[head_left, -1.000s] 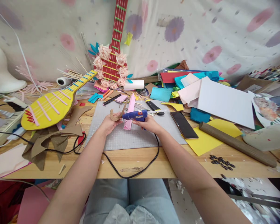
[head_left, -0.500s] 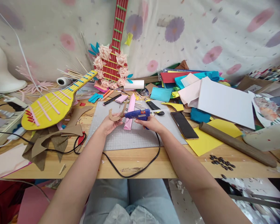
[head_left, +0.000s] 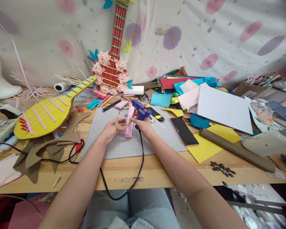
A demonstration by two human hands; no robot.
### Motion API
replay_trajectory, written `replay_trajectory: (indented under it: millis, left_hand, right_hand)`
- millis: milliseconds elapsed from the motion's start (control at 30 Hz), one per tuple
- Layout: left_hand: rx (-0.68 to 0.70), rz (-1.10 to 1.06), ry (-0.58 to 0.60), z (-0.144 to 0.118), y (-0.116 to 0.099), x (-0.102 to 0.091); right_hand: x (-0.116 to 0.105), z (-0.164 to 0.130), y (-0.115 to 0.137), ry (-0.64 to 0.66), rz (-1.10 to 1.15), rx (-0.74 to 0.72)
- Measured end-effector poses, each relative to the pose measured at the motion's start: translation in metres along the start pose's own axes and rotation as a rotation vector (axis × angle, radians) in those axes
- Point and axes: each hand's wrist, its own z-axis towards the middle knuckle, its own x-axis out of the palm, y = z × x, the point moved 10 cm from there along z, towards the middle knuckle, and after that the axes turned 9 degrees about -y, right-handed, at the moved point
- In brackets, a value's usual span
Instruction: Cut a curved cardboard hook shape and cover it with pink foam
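My left hand pinches a curved strip of brown cardboard by its left side, above the grey cutting mat. In my right hand is a blue hot glue gun, its nozzle turned up and away to the left. The right fingertips are beside the other end of the cardboard strip; I cannot tell whether they touch it. Beneath both hands a folded pink paper strip lies on the mat. From the gun's handle a black cord loops down past the table edge.
Left stands a yellow paper lute; behind, a red one with paper flowers. A box cutter, a phone and a brown stick lie to the right. Cardboard scraps are at left.
The glue gun has turned from lying sideways to pointing up and away. The cardboard strip has rotated, its free end now near my right fingers. The camera view has shifted slightly.
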Motion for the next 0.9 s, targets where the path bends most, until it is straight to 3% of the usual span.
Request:
replay_trajectory:
  millis: [67,167,333,567,767,900]
  left_hand:
    - [0.140,-0.054,-0.313,0.004,-0.016,-0.037]
    - [0.174,-0.185,-0.400,0.006,-0.023,-0.054]
    - [0.069,-0.294,-0.225,0.003,-0.018,-0.032]
    - [0.144,-0.273,-0.137,0.001,-0.028,-0.022]
    - [0.119,-0.189,0.089,-0.006,-0.026,0.002]
    - [0.082,-0.182,0.099,-0.007,-0.021,0.004]
  right_hand:
    - [-0.014,0.004,0.004,-0.073,0.048,0.010]
    - [-0.026,0.009,0.008,-0.077,0.115,0.027]
    - [-0.030,0.008,0.006,-0.069,0.105,0.036]
    - [-0.036,0.009,0.003,-0.095,0.062,0.023]
    - [-0.040,0.013,0.002,-0.082,0.076,0.008]
    - [-0.039,0.012,0.002,-0.054,0.094,0.008]
